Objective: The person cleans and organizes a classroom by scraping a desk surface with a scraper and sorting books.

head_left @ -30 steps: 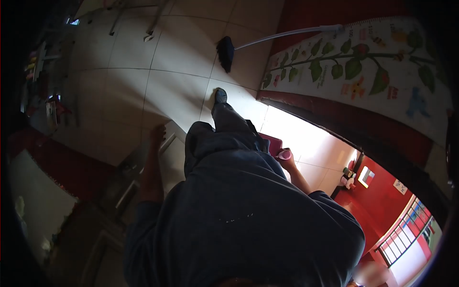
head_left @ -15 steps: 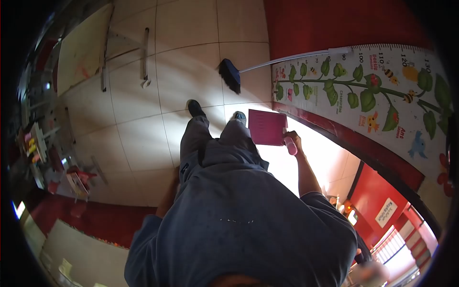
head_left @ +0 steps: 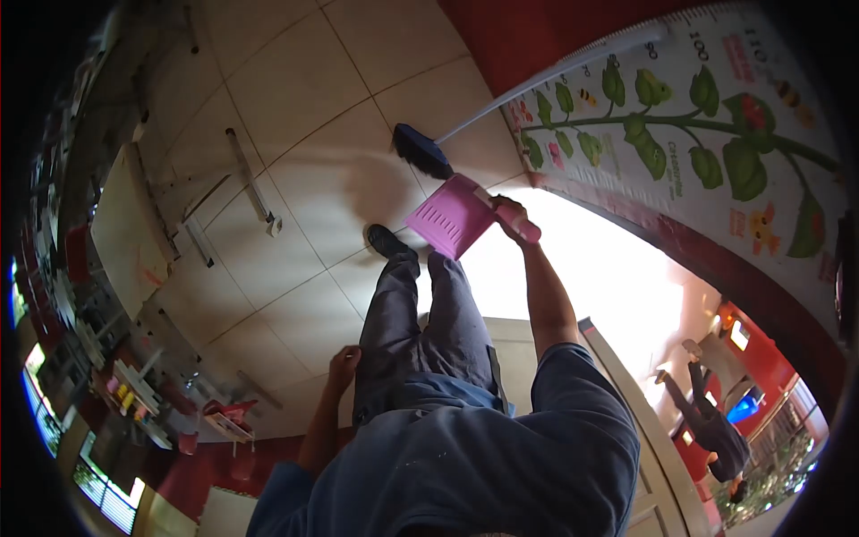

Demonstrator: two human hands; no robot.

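Just one dustpan (head_left: pixel 445 217) | gripped: right hand (head_left: pixel 510 230) | one broom (head_left: pixel 420 150)

Doorway floor (head_left: pixel 582 259): brightest patch, blown out to white, its tile lines lost in glare.
Tiled floor (head_left: pixel 295 206): light falls off toward its far-left edge; a soft rounded shadow lies beside the broom head (head_left: pixel 420 150).
Dustpan (head_left: pixel 447 215): lit well enough for its slots to show.
Shirt (head_left: pixel 465 456): mostly in shade.
Height chart (head_left: pixel 667 125): small lettering softened by blur.
Window (head_left: pixel 107 497): small bright glow, lower left.
Lens edge: straight lines bow, far-left background smears, corners go black.
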